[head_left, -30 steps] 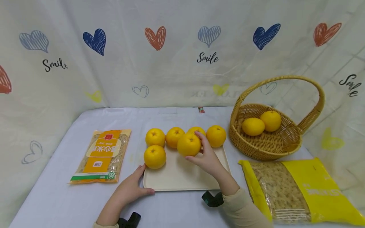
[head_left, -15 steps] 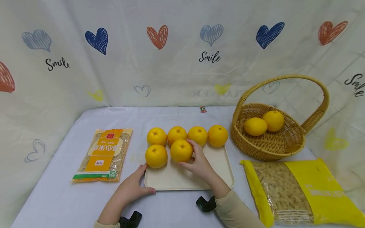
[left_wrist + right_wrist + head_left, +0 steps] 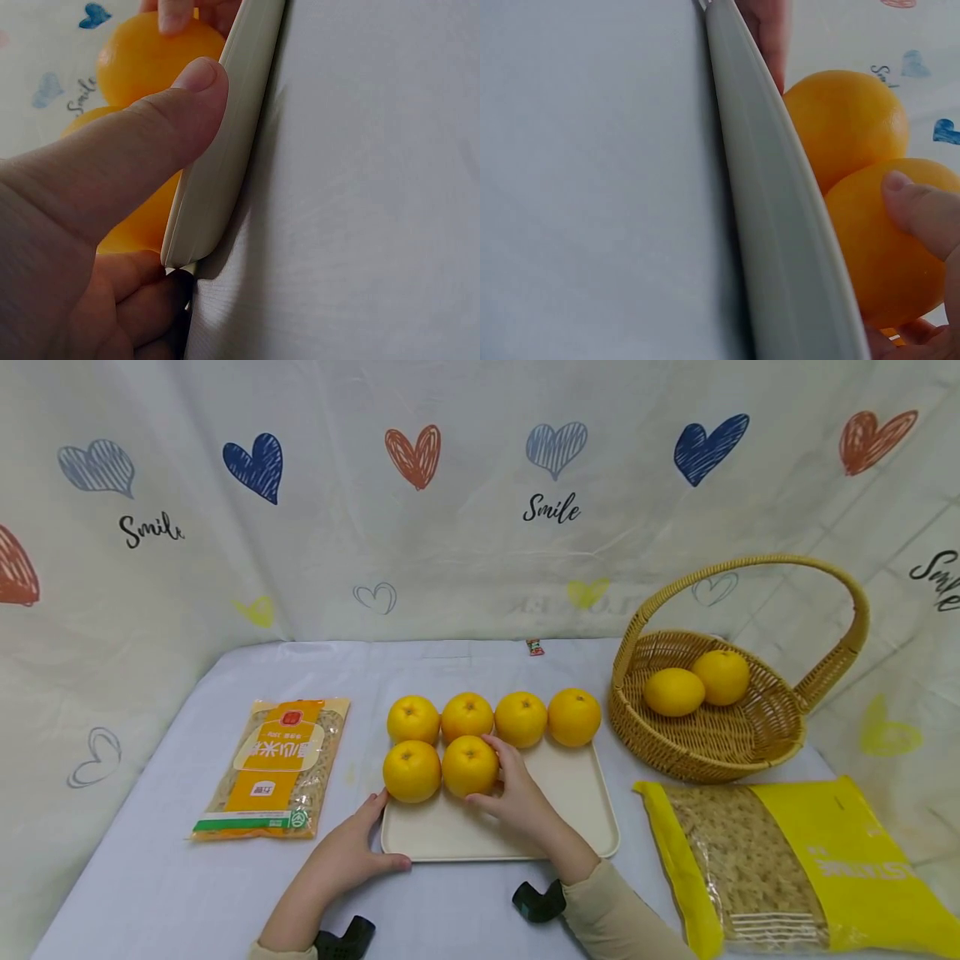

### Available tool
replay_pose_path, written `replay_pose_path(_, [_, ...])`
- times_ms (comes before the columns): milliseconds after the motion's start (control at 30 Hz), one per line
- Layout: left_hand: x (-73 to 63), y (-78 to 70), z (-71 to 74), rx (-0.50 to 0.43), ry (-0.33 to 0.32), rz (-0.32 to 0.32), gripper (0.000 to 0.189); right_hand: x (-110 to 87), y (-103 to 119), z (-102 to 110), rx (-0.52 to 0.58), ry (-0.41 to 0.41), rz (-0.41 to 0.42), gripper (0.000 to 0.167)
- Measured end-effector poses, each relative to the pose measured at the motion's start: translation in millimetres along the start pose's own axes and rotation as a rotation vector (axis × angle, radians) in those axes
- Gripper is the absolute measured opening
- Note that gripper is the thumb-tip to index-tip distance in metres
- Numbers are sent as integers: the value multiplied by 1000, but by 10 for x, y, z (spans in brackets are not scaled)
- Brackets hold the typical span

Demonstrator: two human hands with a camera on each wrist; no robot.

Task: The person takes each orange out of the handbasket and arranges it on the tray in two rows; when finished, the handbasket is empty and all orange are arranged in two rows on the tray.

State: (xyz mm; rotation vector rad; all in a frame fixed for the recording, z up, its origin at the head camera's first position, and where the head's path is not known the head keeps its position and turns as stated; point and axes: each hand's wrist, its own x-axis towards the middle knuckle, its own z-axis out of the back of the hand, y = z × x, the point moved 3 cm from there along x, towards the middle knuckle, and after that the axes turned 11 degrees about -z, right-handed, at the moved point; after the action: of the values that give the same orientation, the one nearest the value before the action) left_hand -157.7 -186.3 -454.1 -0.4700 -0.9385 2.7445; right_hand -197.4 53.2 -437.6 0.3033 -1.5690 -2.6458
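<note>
A cream rectangular tray (image 3: 480,837) bears oranges in two rows. Several form the back row, including an orange (image 3: 573,717) at its right end. In the front row, an orange (image 3: 411,772) sits at the left. Beside it is another orange (image 3: 465,768), which my right hand (image 3: 528,810) holds from its right side, thumb in front and fingers behind. The right wrist view shows my thumb pressed on this held orange (image 3: 877,255). My left hand (image 3: 348,850) grips the tray's near left corner, thumb on the front rim (image 3: 217,180) and fingers along the left side.
A wicker basket (image 3: 693,768) with a tall handle stands at the right, two yellow-orange fruits (image 3: 696,682) inside. In front of it lies a large yellow bag (image 3: 780,868). An orange-labelled bag (image 3: 273,768) lies left of the tray. A small wrapped sweet (image 3: 535,647) is near the back edge.
My right hand has carried its orange left and down, from over the back row to beside the front-row orange. The left hand has stayed at the tray corner.
</note>
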Motion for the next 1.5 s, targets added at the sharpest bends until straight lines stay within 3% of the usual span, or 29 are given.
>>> replay_pose_path(1067, [17, -4, 10, 1, 8, -14, 115, 37, -96, -65, 24, 28, -20, 88])
replay_pose_path(1367, [15, 17, 22, 4, 7, -27, 116, 15, -52, -47, -17, 46, -10, 96])
replay_pose_path(1500, [14, 29, 12, 5, 10, -26, 118, -35, 52, 40, -56, 11, 8, 96])
